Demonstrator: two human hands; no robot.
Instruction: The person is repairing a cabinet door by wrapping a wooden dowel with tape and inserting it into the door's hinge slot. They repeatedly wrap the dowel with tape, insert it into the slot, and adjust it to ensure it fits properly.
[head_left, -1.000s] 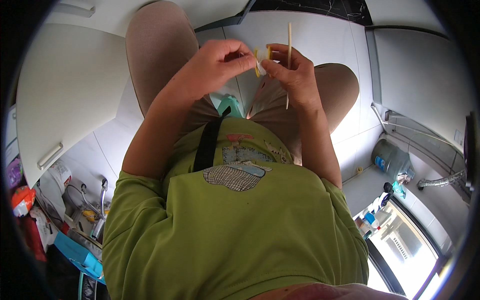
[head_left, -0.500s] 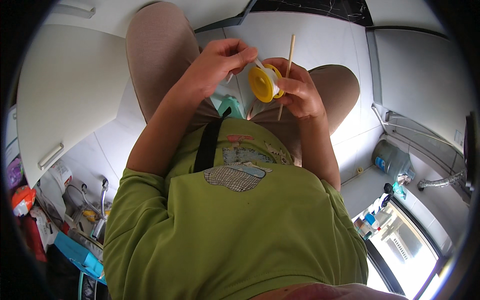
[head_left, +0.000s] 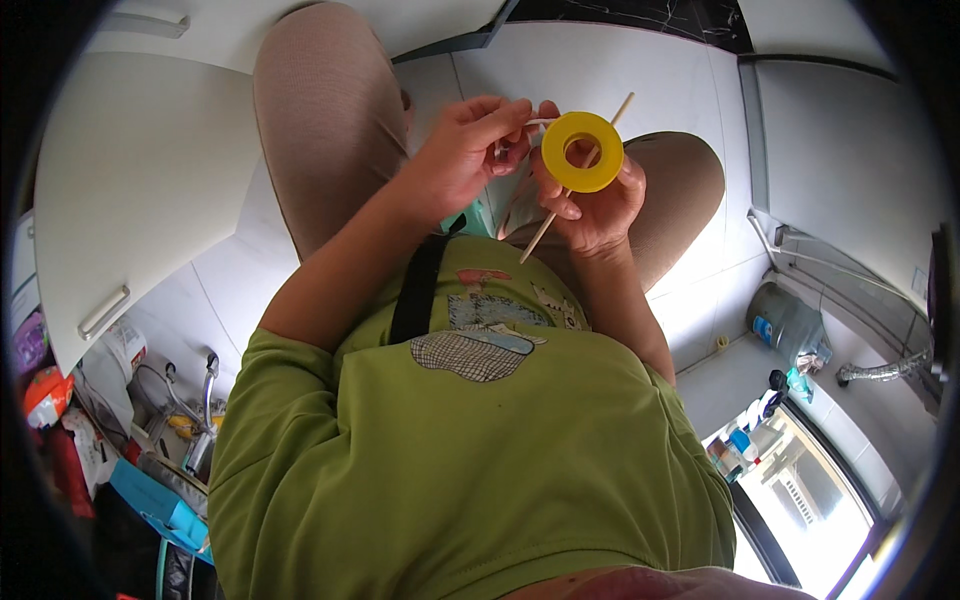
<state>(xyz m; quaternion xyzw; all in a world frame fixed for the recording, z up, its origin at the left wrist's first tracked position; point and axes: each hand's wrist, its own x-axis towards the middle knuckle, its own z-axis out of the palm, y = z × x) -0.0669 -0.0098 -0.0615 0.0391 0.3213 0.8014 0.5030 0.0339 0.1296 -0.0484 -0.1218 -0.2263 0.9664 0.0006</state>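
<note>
My left hand (head_left: 465, 150) pinches the loose end of a thin white tape (head_left: 540, 122), its fingers closed. The tape runs across to a flat yellow spool (head_left: 559, 143), whose round face and centre hole are turned up toward me. My right hand (head_left: 608, 215) grips the spool by its edge, fingers partly hidden behind it. A thin wooden stick (head_left: 545, 231), like a chopstick, slants behind the spool in the same hand, a bit of it showing through the hole. Both hands are over my lap, between my knees.
A white cabinet door (head_left: 140, 190) stands at my left. Beyond it are a faucet (head_left: 210, 385) and a blue box (head_left: 160, 505). To the right are a large plastic water bottle (head_left: 785, 325), a silvery flexible hose (head_left: 885, 365) and a window (head_left: 815, 500).
The spool has turned from edge-on to face-up and shifted slightly right. The stick has tilted from nearly upright to slanted. My left hand has moved slightly right and nearer, still pinching the tape.
</note>
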